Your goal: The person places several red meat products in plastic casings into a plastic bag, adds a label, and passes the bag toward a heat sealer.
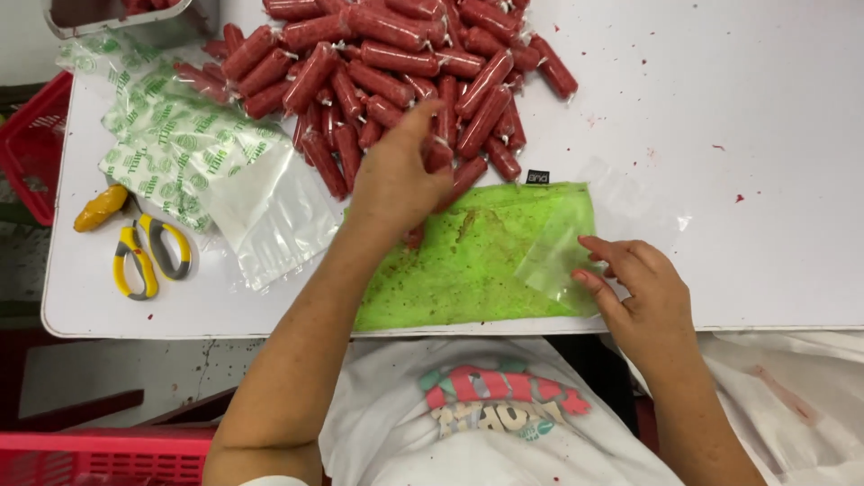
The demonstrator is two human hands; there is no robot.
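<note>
A white bench (765, 180) fills most of the view, its top smooth, evenly lit by soft overhead light with barely any shadow, and flecked here and there with small red specks. Its rounded near-left corner hangs over a grey concrete floor (117, 373) that looks scuffed and cracked. A red plastic crate (31, 144) stands beside the bench on the left, and the rim of another red crate (99, 454) shows at the bottom left, low down by the floor. A dark reddish bar (72, 409) runs across the floor beneath the bench edge. No walls or windows are in view from here
</note>
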